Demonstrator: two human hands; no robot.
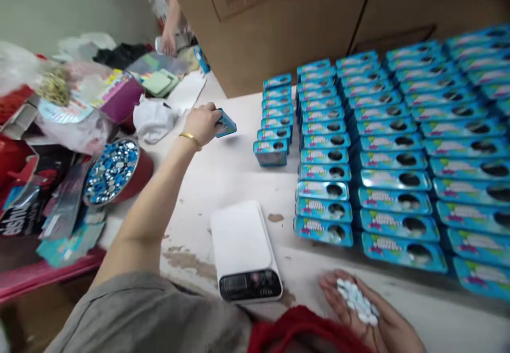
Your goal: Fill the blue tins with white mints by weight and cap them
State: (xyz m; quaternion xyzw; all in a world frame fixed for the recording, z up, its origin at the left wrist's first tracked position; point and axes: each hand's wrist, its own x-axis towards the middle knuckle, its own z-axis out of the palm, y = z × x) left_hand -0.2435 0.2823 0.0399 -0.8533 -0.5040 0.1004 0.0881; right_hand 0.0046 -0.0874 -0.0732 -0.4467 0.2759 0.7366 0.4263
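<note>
My left hand (202, 123), with a gold bangle at the wrist, reaches across the white table and grips a small blue tin (226, 124) by its near end. The tin is slightly blurred; its far end points right, just above the table. Low on the right, my right hand (376, 316) is cupped palm up around a small heap of white tablets (357, 301). Between the hands lies a flat white digital scale (243, 241) with nothing on its plate. To the right of it, rows of blue tins (322, 229) stand on edge, each with a dark oval window.
A red bowl (145, 169) full of blue and silver pieces stands at left, among plastic bags and a purple box (121, 98). A large cardboard box (279, 39) walls off the back. Beyond it, another person's hand (169, 43) holds something pale.
</note>
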